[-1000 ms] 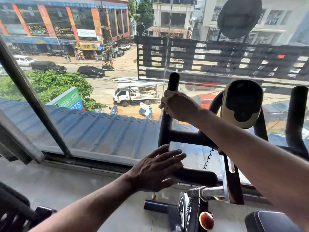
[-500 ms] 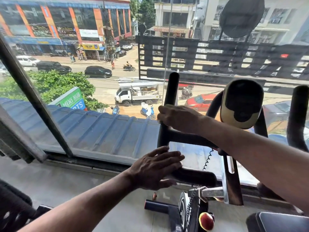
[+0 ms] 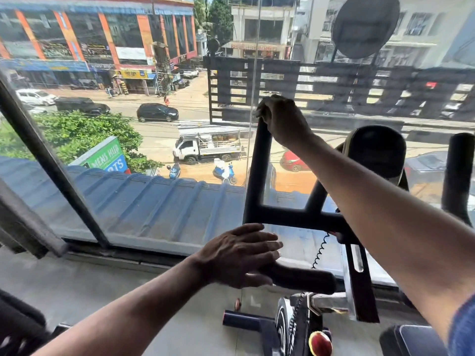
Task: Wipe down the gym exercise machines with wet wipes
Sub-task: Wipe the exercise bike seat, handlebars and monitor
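1. Person stands at an exercise bike (image 3: 303, 327) set right by the window glass (image 3: 154, 176), street below outside.
2. Right hand (image 3: 281, 119) sits at the very top of the upright handlebar post (image 3: 259, 165), fingers curled over its tip & gripping it. No wipe shows from this angle; I'd guess it's bunched under the palm, but can't tell.
3. Left hand (image 3: 241, 255) lies flat w/ straight, relaxed fingers on the near horizontal grip (image 3: 300, 278), holding nothing, prob just steadying the frame.
4. Step in hand, as I judge it: wiping the left upright post, now at its top end.
5. To do it well: wrap the wipe fully round the tube, not just the near face, & pull down in one slow stroke to the crossbar (image 3: 295, 217). Twist the wrist a bit so the window side gets cleaned too.
6. Cap of the post collects sweat, so give the tip a rub before moving off.
7. Keep the left hand pressing so the bars don't wobble.
8. Mind the coiled cable (image 3: 320, 250) & the console (image 3: 376, 150) near the right forearm: go lightly there, no drips on the screen.
9. Right-side post (image 3: 458, 176), near grip & seat (image 3: 411, 340) look like they're yet to do; hard to say from here.
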The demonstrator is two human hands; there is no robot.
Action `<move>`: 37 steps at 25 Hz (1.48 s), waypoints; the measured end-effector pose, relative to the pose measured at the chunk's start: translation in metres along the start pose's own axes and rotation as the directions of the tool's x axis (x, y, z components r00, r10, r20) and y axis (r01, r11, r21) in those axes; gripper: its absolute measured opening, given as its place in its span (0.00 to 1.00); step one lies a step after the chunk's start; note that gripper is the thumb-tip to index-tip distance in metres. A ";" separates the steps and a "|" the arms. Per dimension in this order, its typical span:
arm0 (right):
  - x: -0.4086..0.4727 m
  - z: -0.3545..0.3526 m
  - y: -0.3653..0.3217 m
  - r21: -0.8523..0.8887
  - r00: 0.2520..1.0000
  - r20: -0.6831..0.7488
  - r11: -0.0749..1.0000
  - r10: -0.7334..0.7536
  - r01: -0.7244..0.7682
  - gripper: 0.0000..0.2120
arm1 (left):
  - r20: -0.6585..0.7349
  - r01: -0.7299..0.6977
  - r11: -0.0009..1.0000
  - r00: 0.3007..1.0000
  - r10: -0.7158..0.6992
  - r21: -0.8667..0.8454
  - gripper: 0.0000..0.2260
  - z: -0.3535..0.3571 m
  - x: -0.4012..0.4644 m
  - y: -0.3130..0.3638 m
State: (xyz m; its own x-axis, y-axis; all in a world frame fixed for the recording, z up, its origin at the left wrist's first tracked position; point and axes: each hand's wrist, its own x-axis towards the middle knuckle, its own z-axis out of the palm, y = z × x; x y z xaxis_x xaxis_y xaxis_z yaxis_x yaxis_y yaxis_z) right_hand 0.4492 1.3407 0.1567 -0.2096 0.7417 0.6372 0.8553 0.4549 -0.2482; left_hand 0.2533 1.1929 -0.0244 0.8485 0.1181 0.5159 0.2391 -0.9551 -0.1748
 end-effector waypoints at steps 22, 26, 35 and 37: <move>-0.150 0.015 -0.043 0.154 0.852 -0.183 0.871 0.490 -0.467 0.05 | -0.220 -0.080 0.996 0.973 0.069 -0.040 0.17 -0.055 0.050 -0.178; -0.174 0.034 -0.092 -0.204 0.963 -0.069 0.942 0.260 -0.269 0.06 | -0.104 -0.232 0.970 0.966 0.238 0.067 0.20 -0.042 0.110 -0.215; -0.202 0.020 -0.126 -0.037 0.892 0.151 0.904 0.426 -0.426 0.09 | -0.236 -0.112 0.994 0.966 0.108 -0.006 0.21 -0.011 0.113 -0.186; -0.212 0.002 -0.124 0.003 0.870 -0.060 0.872 0.489 -0.490 0.08 | -0.225 -0.065 0.998 0.973 0.060 -0.015 0.25 -0.012 0.108 -0.175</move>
State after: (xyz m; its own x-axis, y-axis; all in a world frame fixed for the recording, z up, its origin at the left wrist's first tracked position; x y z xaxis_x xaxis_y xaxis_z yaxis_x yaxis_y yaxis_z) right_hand 0.3870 1.1282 0.0514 0.2644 0.8383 0.4767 0.8470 0.0345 -0.5304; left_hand 0.2979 1.3695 0.0717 0.7336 -0.0040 0.6796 0.1762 -0.9647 -0.1959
